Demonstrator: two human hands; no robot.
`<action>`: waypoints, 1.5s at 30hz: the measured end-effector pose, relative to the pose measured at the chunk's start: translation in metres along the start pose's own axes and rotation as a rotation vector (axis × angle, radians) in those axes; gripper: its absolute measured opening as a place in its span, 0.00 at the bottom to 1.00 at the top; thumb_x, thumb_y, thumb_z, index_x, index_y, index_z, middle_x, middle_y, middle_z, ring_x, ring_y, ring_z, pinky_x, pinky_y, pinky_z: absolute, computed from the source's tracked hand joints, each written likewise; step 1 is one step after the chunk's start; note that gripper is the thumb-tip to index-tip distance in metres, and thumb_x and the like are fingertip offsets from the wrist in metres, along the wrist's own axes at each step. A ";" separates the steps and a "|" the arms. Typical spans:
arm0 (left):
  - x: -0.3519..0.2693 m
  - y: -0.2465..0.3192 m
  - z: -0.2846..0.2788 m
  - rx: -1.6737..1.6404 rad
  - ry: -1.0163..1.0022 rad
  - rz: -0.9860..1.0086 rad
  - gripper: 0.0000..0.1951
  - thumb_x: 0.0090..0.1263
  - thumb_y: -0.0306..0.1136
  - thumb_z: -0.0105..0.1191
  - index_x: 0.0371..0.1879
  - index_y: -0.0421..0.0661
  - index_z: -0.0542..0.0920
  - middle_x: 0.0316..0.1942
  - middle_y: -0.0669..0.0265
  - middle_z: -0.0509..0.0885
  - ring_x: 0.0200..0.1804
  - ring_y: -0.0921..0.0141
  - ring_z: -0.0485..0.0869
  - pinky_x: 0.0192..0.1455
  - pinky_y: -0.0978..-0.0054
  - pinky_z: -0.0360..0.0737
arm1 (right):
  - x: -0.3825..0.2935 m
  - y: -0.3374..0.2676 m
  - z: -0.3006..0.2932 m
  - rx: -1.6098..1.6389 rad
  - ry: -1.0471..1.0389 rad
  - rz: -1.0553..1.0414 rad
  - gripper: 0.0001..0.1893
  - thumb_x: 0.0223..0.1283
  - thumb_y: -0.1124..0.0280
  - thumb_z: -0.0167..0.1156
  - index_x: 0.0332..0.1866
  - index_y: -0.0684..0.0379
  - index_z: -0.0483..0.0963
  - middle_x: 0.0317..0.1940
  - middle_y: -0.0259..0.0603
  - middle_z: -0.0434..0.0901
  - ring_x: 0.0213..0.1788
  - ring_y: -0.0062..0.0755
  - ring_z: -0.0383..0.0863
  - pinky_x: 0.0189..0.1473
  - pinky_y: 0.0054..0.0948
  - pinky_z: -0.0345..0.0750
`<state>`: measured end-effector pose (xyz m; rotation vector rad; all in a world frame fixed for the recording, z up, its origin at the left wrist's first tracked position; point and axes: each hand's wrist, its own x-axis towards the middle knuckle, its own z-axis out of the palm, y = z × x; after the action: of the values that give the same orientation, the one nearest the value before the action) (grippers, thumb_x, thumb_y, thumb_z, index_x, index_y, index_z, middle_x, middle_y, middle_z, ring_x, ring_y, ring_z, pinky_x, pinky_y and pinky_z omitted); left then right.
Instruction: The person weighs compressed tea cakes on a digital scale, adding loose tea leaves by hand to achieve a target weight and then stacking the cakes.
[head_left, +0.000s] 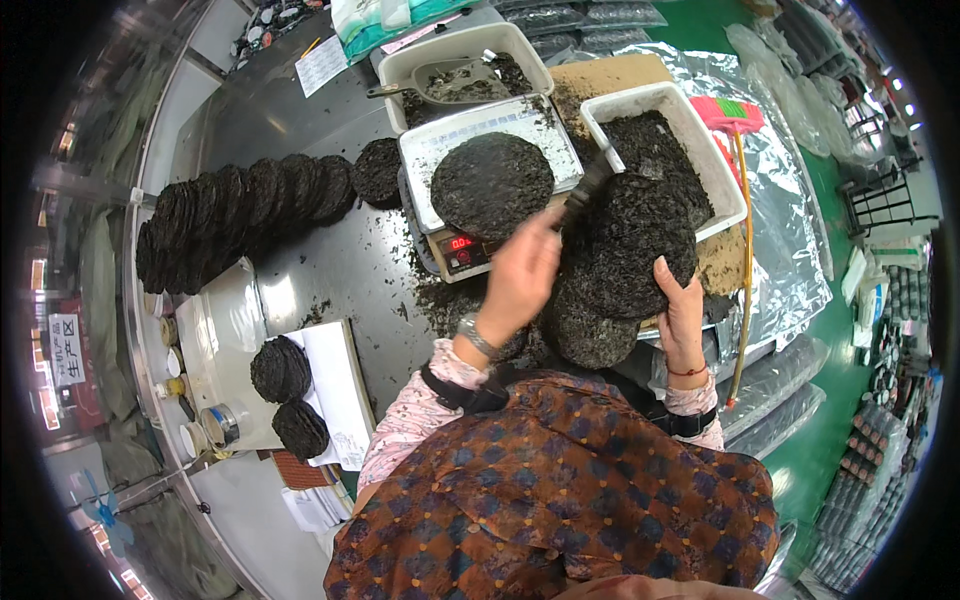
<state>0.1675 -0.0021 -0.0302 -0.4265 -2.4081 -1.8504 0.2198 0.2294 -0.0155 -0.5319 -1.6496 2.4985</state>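
My left hand (525, 259), blurred by motion, is beside the front right corner of the weighing scale (487, 255). At its fingertips is a blurred dark object (583, 196), seemingly gripped; its kind is unclear. One round disc of dark dried material, like seaweed (491, 184), rests on the scale's white tray (424, 161). My right hand (681, 300) grips the right edge of a similar dark disc (630, 247), thumb on top and fingers hidden beneath. That disc overlaps a white bin (724, 225) of loose dark flakes (652, 142). Another disc (596, 337) lies under it, nearer my body.
A long row of leaning discs (247, 214) stands on the metal table (360, 262) at left. Behind the scale, a second bin (517, 41) holds a scoop (457, 79). Two small dark bundles (289, 397) lie by papers (334, 375). A yellow-handled pink tool (746, 262) leans at right.
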 end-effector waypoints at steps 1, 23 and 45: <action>0.006 -0.002 -0.013 0.025 0.157 -0.075 0.22 0.79 0.40 0.49 0.63 0.36 0.74 0.59 0.52 0.81 0.59 0.61 0.80 0.65 0.68 0.74 | 0.000 -0.002 -0.002 0.015 0.033 0.012 0.23 0.66 0.68 0.66 0.62 0.66 0.72 0.54 0.41 0.81 0.52 0.30 0.82 0.55 0.31 0.80; -0.008 0.006 0.023 -0.272 -0.382 -0.107 0.33 0.71 0.43 0.60 0.71 0.41 0.67 0.68 0.54 0.72 0.68 0.64 0.73 0.69 0.68 0.71 | -0.003 0.011 -0.012 0.005 -0.163 0.137 0.21 0.69 0.72 0.61 0.64 0.67 0.70 0.58 0.42 0.78 0.58 0.30 0.79 0.60 0.30 0.77; -0.037 -0.041 -0.050 0.496 -0.096 0.308 0.18 0.72 0.32 0.56 0.59 0.41 0.79 0.62 0.58 0.80 0.68 0.59 0.74 0.75 0.54 0.63 | 0.204 0.076 -0.145 -1.570 0.001 -0.800 0.35 0.51 0.67 0.72 0.66 0.60 0.67 0.57 0.52 0.77 0.59 0.53 0.77 0.59 0.50 0.75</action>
<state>0.1872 -0.0664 -0.0632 -0.7912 -2.5621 -1.0864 0.0865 0.3806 -0.1828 0.1217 -2.7119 0.3698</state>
